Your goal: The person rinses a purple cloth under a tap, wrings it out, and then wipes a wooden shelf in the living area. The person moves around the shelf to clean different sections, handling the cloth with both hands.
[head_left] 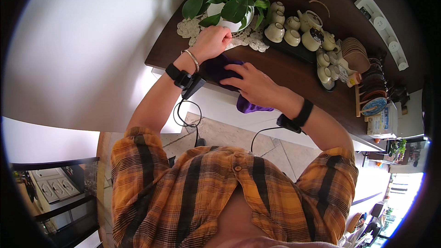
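Note:
My left hand [212, 42] is closed in a fist at the front edge of a white crocheted doily [187, 28], close to a white plant pot [250, 14] with a leafy green plant [236, 7]. Whatever its fingers may hold is hidden. A dark purple cloth [219, 67] lies on the brown wooden counter [285, 66] between my hands. From above, my right hand [255, 82] bends over the cloth with thumb and fingers gripping it. Part of the cloth hangs past the counter's front edge below that hand.
Right of the plant, several cream cups [274, 32] and a teapot [310, 19] stand on a dark tray [287, 50]. Farther right are stacked brown discs [354, 55] and a wooden rack [359, 101] of plates. A white wall [78, 59] borders the left. Cables [197, 121] dangle from my wrist straps.

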Tool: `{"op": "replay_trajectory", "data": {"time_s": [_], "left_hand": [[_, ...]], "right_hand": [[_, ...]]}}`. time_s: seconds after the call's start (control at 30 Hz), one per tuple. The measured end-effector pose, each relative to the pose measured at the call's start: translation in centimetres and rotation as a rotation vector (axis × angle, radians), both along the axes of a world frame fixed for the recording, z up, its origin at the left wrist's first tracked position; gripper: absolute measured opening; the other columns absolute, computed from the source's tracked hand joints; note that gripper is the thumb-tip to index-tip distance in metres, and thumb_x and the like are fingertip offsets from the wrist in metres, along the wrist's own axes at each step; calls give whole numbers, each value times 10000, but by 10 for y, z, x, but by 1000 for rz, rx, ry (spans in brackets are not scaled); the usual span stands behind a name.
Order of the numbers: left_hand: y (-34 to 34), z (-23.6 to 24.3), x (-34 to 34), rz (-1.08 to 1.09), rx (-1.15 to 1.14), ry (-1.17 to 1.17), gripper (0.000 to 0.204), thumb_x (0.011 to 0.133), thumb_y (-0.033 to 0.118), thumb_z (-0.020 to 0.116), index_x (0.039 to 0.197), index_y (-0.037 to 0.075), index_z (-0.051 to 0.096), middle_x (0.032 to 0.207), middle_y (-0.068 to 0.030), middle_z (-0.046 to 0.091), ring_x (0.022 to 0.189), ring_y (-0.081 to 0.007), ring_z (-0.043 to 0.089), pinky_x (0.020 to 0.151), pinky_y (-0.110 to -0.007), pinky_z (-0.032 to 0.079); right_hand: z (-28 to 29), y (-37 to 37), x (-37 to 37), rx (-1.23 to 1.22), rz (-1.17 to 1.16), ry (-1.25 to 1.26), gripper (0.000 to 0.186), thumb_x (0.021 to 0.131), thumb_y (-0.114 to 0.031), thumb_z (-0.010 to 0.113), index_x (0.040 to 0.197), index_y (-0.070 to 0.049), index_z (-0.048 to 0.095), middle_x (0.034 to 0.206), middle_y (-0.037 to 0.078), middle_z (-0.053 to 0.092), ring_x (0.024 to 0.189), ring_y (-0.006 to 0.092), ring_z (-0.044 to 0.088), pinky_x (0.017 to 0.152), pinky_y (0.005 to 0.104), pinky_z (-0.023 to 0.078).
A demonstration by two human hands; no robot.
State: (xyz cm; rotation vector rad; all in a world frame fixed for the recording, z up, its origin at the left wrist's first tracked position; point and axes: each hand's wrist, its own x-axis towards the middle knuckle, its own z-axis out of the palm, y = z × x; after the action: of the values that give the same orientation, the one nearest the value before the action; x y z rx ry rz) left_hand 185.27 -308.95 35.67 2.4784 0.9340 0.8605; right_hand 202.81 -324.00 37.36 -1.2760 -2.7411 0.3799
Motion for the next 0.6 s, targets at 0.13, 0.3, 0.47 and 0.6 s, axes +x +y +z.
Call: {"op": "replay_trajectory", "data": {"time_s": [0.13,0.3,0.47,0.6], "left_hand": [[-5,-10,-6,29,77,5,95,838,138,644,845,43,638,718,-133,650,692,-332,641,617,-427,487],[-22,-15,0,85,221,89,77,823,107,647,870,63,604,785,-146,656,769,-359,647,665,-461,502],[-27,-14,-11,105,210,179,87,798,50,615,883,64,600,904,-132,651,823,-369,634,688,-457,504],[-29,-20,-34,115,339,120,107,792,21,596,886,71,611,980,-100,651,857,-341,627,709,-445,511]], "right_hand": [[7,-6,26,-49,-231,231,453,792,-43,603,1225,-175,616,1312,149,513,1142,340,548,964,407,483],[-3,12,18,91,-480,503,430,817,-87,626,1245,-97,585,1179,201,586,1107,386,570,977,419,463],[-7,4,-17,112,-263,269,474,838,-124,654,1293,-130,520,1329,169,492,1163,400,519,973,443,465],[1,-13,-14,122,-169,86,516,858,-135,649,1346,-157,482,1420,182,420,1250,423,456,1015,464,449]]}}
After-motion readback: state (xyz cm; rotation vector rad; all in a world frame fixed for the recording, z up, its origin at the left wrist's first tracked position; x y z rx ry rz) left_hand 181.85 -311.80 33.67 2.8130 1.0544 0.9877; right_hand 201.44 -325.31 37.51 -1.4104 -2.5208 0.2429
